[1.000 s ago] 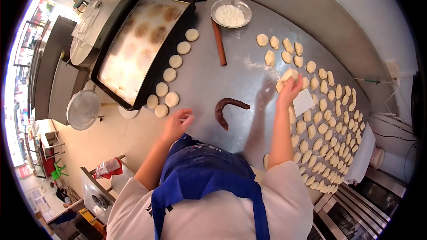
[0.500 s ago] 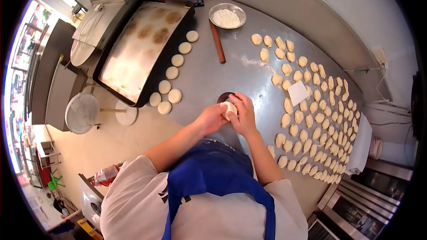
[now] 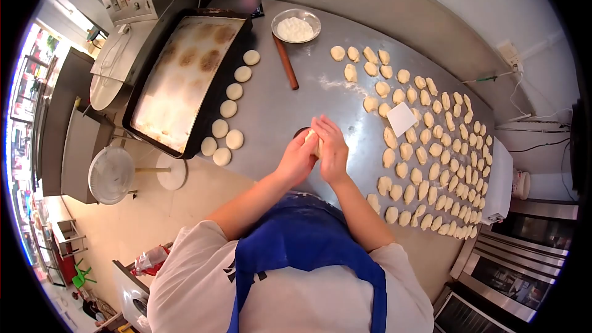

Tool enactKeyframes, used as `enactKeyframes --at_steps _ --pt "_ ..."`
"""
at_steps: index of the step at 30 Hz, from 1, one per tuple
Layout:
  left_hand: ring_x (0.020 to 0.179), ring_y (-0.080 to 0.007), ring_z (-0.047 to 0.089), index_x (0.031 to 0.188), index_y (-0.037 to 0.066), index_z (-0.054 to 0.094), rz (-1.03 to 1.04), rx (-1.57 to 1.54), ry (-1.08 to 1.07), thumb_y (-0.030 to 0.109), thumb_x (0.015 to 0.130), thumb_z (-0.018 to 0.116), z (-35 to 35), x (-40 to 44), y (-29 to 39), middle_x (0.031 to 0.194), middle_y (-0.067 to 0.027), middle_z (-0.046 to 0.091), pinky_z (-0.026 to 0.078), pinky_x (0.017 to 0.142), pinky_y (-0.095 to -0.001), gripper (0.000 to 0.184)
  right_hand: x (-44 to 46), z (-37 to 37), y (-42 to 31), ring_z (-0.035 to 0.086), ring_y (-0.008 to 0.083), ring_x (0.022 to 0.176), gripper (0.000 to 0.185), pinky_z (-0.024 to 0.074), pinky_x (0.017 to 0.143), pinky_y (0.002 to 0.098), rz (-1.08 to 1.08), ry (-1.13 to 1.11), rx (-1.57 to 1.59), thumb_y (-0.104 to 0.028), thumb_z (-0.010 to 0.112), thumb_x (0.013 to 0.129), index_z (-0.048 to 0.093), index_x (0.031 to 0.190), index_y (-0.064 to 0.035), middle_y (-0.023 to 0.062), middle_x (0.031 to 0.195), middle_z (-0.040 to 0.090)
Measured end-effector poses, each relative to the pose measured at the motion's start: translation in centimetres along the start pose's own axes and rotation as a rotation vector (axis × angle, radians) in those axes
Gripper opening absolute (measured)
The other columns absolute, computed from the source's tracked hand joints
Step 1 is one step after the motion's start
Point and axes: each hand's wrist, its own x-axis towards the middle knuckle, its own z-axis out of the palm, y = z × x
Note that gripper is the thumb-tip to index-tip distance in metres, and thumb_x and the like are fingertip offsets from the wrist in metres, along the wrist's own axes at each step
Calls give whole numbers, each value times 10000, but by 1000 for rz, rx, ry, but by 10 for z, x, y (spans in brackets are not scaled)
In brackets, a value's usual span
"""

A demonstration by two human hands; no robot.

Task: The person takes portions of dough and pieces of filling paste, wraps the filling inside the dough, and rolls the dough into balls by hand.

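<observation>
Because our left hand [image 3: 297, 160] partly hides a dark strip [image 3: 300, 131] at its 12 o'clock, a low knuckle could, we judge, smear it; next, the pale dough piece [image 3: 316, 145] sits pressed between our closed palms, where uneven pressure from our right hand [image 3: 333, 150] could tear it. Its visible sliver runs roughly from 11 to 5 o'clock; we cannot tell its full long axis.

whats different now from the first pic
The right hand moved left from the rows of small pale dough lumps, bringing a pale, soft dough piece. The empty left hand moved right to meet it; both now close around that piece. The brown wooden rolling pin and round metal bowl of white flour stayed put.
</observation>
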Motion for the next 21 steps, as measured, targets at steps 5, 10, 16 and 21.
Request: enactKeyframes --at_steps 5,10,16,21 --pt "1111 -146 572 1315 86 494 -64 -37 120 301 1062 378 18 -8 -16 1231 -49 579 470 951 -291 353 -8 7 -1 502 333 1272 305 260 1116 531 -23 65 -315 -182 438 979 734 993 -109 81 1196 662" --pt "1278 -196 483 1405 87 412 -188 -127 9 391 1070 262 30 -14 9 1357 -83 503 398 1073 -328 476 -16 1 9 625 259 1067 230 340 1040 494 -94 21 -350 -195 500 930 669 787 -132 30 1023 699" --pt "1318 -160 420 1434 112 369 -103 -140 98 355 1068 336 20 -9 -11 1391 -49 456 356 1095 -312 440 -13 -9 22 678 279 880 212 439 964 429 -1 -55 -240 -181 507 924 622 770 -92 109 938 715" --pt "1248 -181 499 1379 79 444 -61 49 15 332 1062 398 7 -9 -7 1325 -58 520 404 1068 -343 408 2 23 -12 671 273 905 281 484 924 418 151 262 -36 -105 423 965 688 988 -12 114 983 726"
